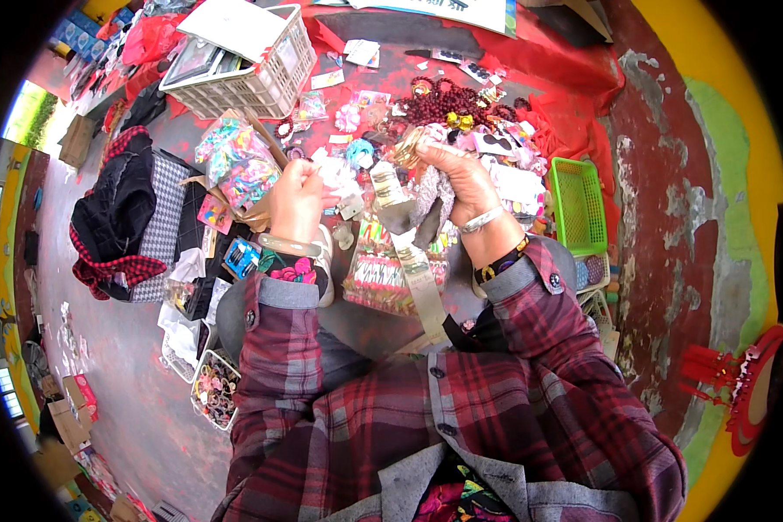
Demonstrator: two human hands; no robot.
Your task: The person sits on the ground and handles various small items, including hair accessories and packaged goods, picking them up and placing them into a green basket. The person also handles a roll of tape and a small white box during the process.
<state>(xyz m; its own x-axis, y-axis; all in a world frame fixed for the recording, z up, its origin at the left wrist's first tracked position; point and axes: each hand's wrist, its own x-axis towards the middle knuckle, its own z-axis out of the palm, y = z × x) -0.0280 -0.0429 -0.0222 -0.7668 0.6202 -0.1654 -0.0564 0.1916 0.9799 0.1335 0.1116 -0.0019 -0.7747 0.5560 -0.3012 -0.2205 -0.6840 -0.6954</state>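
Grey floor strewn with trinkets on red cloth (pixel 574 70). Left hand (pixel 297 196) pinches a small white tag (pixel 335 178); right hand (pixel 461 178) clamps a limp patterned ribbon strap (pixel 413 261), light and floppy, probably best held near its gold clasp (pixel 406 148). Green basket (pixel 578 209) sits right.

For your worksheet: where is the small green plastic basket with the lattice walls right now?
In the head view, the small green plastic basket sits on the person's right, on the red cloth, just beyond the right hand and beside the pile of hair accessories.
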